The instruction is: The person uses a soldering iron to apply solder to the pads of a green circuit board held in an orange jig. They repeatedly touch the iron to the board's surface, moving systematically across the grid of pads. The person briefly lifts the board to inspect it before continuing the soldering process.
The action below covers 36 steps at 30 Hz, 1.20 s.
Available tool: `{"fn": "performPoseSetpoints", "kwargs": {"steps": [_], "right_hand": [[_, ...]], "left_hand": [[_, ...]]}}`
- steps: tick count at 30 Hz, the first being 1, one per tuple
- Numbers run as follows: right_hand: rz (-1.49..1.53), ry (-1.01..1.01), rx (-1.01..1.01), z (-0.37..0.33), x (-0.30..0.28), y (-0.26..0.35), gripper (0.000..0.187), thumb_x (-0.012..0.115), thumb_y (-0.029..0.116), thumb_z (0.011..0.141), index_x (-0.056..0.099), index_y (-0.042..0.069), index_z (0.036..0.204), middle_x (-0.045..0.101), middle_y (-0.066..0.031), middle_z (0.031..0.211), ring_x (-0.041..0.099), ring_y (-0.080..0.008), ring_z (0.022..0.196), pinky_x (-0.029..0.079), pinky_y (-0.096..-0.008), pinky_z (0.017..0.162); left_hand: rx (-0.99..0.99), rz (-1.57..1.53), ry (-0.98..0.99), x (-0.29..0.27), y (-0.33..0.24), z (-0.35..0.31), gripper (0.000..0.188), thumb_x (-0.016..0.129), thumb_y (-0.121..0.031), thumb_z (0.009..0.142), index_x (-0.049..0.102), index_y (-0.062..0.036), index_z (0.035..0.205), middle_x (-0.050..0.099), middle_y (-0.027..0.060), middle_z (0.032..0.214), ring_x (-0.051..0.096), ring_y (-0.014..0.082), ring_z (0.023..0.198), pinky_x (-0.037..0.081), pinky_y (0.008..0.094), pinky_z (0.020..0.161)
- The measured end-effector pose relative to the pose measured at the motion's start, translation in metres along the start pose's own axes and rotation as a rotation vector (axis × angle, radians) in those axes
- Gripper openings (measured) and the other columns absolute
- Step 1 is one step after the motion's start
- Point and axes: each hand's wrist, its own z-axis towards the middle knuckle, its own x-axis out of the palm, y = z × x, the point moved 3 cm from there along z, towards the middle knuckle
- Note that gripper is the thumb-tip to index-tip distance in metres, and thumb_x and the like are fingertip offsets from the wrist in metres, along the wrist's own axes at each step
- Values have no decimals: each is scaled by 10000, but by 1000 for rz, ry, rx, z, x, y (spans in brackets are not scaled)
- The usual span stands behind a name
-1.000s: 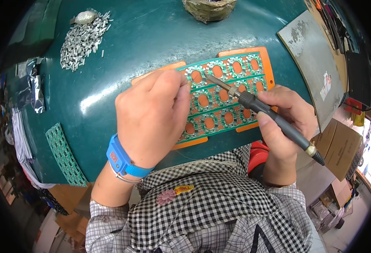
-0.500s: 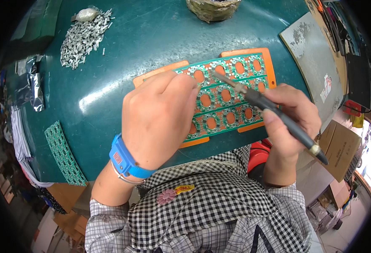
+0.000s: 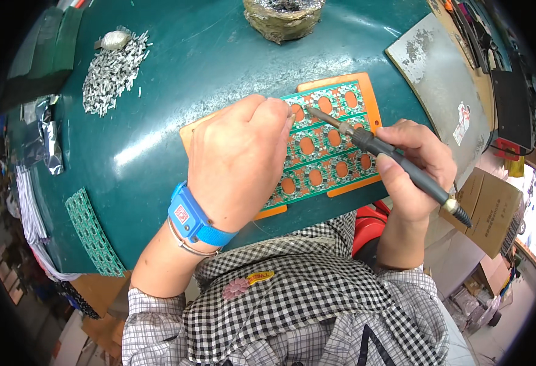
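Working over a green circuit panel (image 3: 329,152) set in an orange holder (image 3: 372,104) on a green bench (image 3: 170,67), a person seen from the head camera grips a soldering iron (image 3: 415,175) in the right hand (image 3: 426,158), thumb and fingers closed about its dark handle. The tip hangs at the panel's top row, between two round openings; whether it touches is too fine to tell. The left hand (image 3: 240,146), a blue strap (image 3: 188,213) at its wrist, curls knuckles-up over the panel's left part; its grip is hidden, so neither how tightly it closes nor what it holds can be told. Work appears under way: small parts ring the visible openings, but finished joints cannot be told from unfinished ones, leaving the remainder uncertain. A second green panel (image 3: 94,232) lies well apart at left, nobody's hand on it. Around them sit a heap of small white-and-grey pieces (image 3: 110,76), a rough bowl (image 3: 283,24), a bundle of white wires (image 3: 31,207) and a worn grey plate (image 3: 423,67). The left hand and the iron's shaft block part of the panel from sight.
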Motion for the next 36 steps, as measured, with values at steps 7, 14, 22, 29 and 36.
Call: {"fn": "performPoseSetpoints", "kwargs": {"steps": [7, 14, 22, 29, 36], "right_hand": [[-5, 10, -66, 1, 1, -6, 253, 714, 29, 704, 720, -67, 938, 693, -93, 755, 580, -116, 588, 423, -241, 535], [-17, 4, -102, 1, 2, -5, 271, 720, 23, 677, 720, -70, 931, 683, -99, 737, 591, -122, 582, 423, -247, 517], [43, -47, -126, -5, -17, -4, 262, 694, 17, 728, 701, -102, 962, 694, -123, 741, 622, -145, 606, 448, -250, 555], [32, 5, -96, -2, -18, -10, 259, 694, 12, 695, 707, -92, 933, 691, -128, 743, 621, -158, 600, 449, -257, 552], [-2, 32, -123, -2, -16, -7, 258, 703, 26, 662, 709, -81, 897, 676, -132, 731, 617, -163, 588, 453, -272, 535]], "left_hand": [[9, 4, 20, 4, -1, 2, 73, 756, -30, 855, 713, -35, 914, 714, 107, 818, 695, 264, 664, 542, 338, 569], [23, 30, 21, 9, 1, 4, 68, 755, -27, 855, 720, -36, 913, 704, 109, 803, 685, 267, 652, 538, 346, 571], [54, 12, 58, 5, -10, 5, 68, 763, -37, 852, 732, -47, 911, 687, 102, 775, 668, 260, 635, 523, 343, 562], [101, 70, 56, 16, -10, 13, 69, 773, -60, 845, 720, -56, 888, 694, 97, 785, 685, 271, 659, 536, 357, 570], [78, 120, 110, 18, -13, 13, 79, 781, -56, 830, 715, -66, 872, 693, 97, 783, 679, 276, 651, 531, 364, 560]]}}
